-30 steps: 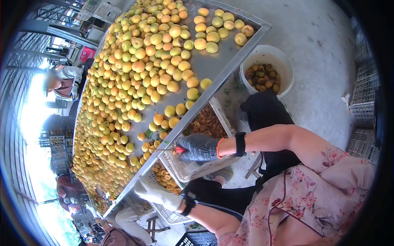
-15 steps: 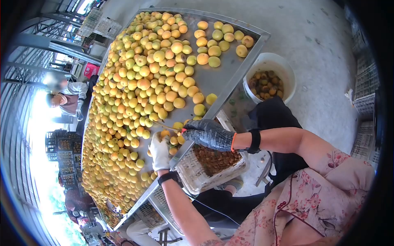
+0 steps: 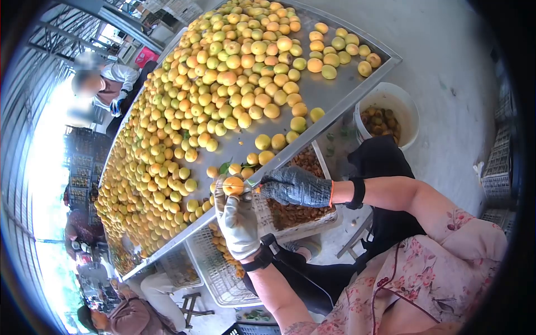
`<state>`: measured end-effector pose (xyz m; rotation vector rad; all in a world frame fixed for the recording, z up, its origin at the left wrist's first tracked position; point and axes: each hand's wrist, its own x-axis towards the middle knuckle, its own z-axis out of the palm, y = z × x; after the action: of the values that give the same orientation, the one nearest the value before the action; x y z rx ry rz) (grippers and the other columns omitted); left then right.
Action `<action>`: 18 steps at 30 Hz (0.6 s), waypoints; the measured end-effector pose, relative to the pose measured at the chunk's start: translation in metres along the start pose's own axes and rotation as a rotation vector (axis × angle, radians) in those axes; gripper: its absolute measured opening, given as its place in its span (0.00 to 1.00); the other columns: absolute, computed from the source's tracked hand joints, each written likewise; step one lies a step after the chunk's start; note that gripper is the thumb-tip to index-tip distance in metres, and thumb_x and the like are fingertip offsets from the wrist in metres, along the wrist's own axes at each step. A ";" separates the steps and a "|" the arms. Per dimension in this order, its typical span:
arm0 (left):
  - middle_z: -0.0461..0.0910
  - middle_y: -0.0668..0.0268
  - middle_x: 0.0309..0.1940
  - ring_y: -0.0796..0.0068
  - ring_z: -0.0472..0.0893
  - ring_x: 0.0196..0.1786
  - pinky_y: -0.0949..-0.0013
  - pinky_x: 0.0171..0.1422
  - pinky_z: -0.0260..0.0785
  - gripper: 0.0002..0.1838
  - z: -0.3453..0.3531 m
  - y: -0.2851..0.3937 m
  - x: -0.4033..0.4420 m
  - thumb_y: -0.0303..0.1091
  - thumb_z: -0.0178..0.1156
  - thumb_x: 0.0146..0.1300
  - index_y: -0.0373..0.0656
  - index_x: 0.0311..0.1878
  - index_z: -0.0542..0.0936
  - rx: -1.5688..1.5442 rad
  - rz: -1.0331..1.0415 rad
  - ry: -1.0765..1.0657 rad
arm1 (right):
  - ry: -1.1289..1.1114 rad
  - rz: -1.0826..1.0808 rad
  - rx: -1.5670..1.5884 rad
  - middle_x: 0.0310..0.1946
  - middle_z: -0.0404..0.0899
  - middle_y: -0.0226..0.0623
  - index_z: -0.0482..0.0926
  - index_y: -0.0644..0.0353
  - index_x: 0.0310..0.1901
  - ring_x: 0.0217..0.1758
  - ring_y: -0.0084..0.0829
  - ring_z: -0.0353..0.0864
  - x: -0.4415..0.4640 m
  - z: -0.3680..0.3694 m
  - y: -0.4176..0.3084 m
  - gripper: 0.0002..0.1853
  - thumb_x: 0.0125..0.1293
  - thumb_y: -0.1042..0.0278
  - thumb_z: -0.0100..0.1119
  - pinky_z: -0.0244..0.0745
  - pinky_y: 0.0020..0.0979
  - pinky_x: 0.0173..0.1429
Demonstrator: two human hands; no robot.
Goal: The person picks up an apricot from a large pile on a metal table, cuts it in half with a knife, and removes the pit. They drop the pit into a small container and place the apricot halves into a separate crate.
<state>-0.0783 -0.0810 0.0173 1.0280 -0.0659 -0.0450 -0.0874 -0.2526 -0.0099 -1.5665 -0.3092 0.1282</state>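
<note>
My left hand (image 3: 237, 223), in a white glove, holds an orange-yellow fruit (image 3: 233, 186) over the near edge of the metal table (image 3: 357, 92). Closed in a dark grey glove, my right hand (image 3: 296, 187) grips a thin tool (image 3: 256, 188) with an orange-red end, whose narrow shaft reaches the fruit. Beyond both hands, many yellow and orange fruits (image 3: 223, 84) cover much of the table. A crate of brown pieces (image 3: 301, 215) sits below my right hand, partly hidden by it. Beside it, a white crate (image 3: 215, 273) holds orange pieces.
A white bucket (image 3: 410, 106) with darkened fruits stands right of the table. A person (image 3: 114, 84) is across the table, and another person (image 3: 134, 318) sits at the lower left. Stacked crates (image 3: 497, 162) line the right side. My knees are under the table edge.
My left hand has come back from the fruits on the table with one fruit in its fingers. My right hand has brought the tool against it. The view has shifted.
</note>
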 end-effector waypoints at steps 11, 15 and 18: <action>0.78 0.61 0.44 0.75 0.79 0.41 0.74 0.48 0.72 0.20 -0.026 0.007 -0.009 0.33 0.54 0.68 0.32 0.60 0.70 0.162 0.042 0.119 | 0.066 -0.295 -0.342 0.39 0.81 0.47 0.79 0.59 0.47 0.41 0.48 0.80 0.004 0.034 0.018 0.15 0.70 0.57 0.51 0.73 0.43 0.45; 0.78 0.61 0.46 0.76 0.78 0.42 0.73 0.49 0.72 0.19 -0.034 0.004 -0.011 0.33 0.54 0.69 0.32 0.59 0.71 0.288 0.023 0.123 | 0.036 -0.139 -0.253 0.38 0.81 0.47 0.79 0.59 0.46 0.41 0.48 0.80 0.008 0.039 0.021 0.15 0.70 0.58 0.51 0.73 0.43 0.45; 0.77 0.64 0.47 0.76 0.76 0.47 0.74 0.55 0.67 0.19 -0.025 0.007 -0.011 0.34 0.53 0.68 0.33 0.57 0.73 0.301 0.062 0.112 | 0.066 -0.152 -0.282 0.36 0.81 0.47 0.79 0.60 0.44 0.40 0.49 0.80 0.011 0.044 0.017 0.15 0.70 0.58 0.50 0.73 0.44 0.43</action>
<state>-0.0872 -0.0551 0.0094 1.3265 -0.0017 0.0810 -0.0869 -0.2075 -0.0271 -1.8151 -0.4059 -0.0895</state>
